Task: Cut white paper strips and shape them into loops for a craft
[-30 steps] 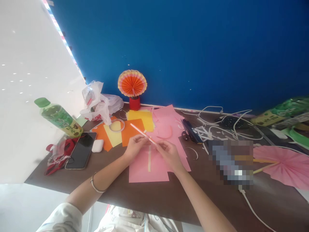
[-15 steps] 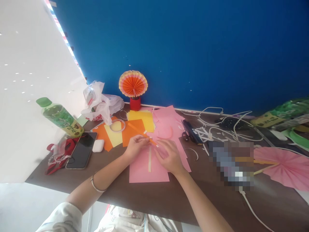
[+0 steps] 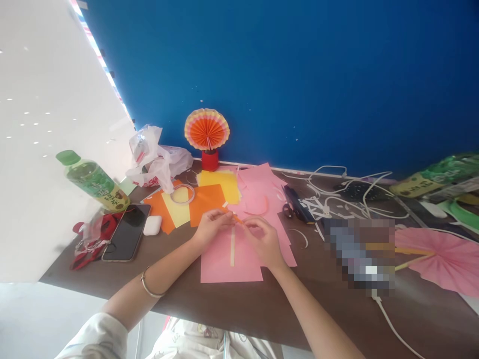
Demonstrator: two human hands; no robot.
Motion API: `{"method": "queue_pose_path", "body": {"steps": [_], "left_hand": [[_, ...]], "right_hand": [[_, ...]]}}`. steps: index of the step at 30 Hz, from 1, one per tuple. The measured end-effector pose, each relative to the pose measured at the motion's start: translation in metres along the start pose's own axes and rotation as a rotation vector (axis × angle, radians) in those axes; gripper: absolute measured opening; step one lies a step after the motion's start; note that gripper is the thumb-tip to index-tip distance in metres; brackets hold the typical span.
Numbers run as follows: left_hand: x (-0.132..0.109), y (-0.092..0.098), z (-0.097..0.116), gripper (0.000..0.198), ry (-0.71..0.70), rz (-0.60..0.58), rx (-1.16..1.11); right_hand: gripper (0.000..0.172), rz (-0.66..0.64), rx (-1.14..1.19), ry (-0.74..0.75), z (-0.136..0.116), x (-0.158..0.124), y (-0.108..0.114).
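Head view showed the left hand (image 3: 212, 229) pinching an orange strip (image 3: 238, 219) narrowly between thumb and fingers, while the right hand (image 3: 265, 242) had its fingertips drawn close on the strip's right end. Just above the pink paper (image 3: 224, 271), near the far end of a cream strip (image 3: 232, 249), the orange strip's visible part slanted from upper left to lower right along its length. Both hands were bent inward with their backs up, the left forearm (image 3: 172, 269) and right forearm (image 3: 307, 309) converging over the desk (image 3: 187, 299).
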State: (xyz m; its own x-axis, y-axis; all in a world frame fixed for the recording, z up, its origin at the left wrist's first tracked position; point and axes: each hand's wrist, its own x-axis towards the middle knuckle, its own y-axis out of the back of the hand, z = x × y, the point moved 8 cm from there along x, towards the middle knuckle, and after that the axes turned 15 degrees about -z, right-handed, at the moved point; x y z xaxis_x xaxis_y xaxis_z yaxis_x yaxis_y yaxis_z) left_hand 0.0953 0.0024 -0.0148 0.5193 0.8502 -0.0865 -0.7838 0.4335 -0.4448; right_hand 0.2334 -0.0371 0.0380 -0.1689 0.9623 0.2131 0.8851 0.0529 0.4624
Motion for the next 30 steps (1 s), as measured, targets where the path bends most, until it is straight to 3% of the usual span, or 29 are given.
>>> {"method": "queue_pose_path", "body": {"steps": [2, 4, 6, 8, 10, 12, 22, 30], "left_hand": [[-0.004, -0.001, 0.001, 0.032, 0.048, -0.003, 0.183], [-0.009, -0.004, 0.011, 0.038, 0.022, 0.0, 0.539], [-0.017, -0.016, 0.031, 0.036, -0.17, 0.02, 0.96], [-0.029, -0.035, 0.048, 0.022, -0.449, 0.052, 1.306], [-0.038, -0.051, 0.055, 0.019, -0.652, 0.064, 1.536], [-0.039, -0.059, 0.054, 0.022, -0.729, 0.041, 1.676], [-0.029, -0.053, 0.043, 0.014, -0.574, -0.027, 1.713], [-0.03, -0.055, 0.045, 0.013, -0.556, -0.046, 1.679]], "right_hand": [[0.011, 0.004, 0.016, -0.023, 0.003, 0.0, 0.002], [0.01, 0.016, 0.0, -0.031, 0.004, 0.0, 0.005], [0.007, 0.027, -0.038, -0.004, 0.003, -0.001, 0.006], [0.005, 0.016, -0.085, 0.058, -0.001, -0.001, 0.004], [0.005, -0.004, -0.135, 0.122, -0.006, -0.001, 0.0], [0.006, -0.014, -0.187, 0.162, -0.01, -0.002, -0.004], [0.009, 0.018, -0.333, 0.235, -0.024, -0.006, 0.0], [0.009, 0.047, -0.382, 0.302, -0.027, -0.008, -0.002]]}}
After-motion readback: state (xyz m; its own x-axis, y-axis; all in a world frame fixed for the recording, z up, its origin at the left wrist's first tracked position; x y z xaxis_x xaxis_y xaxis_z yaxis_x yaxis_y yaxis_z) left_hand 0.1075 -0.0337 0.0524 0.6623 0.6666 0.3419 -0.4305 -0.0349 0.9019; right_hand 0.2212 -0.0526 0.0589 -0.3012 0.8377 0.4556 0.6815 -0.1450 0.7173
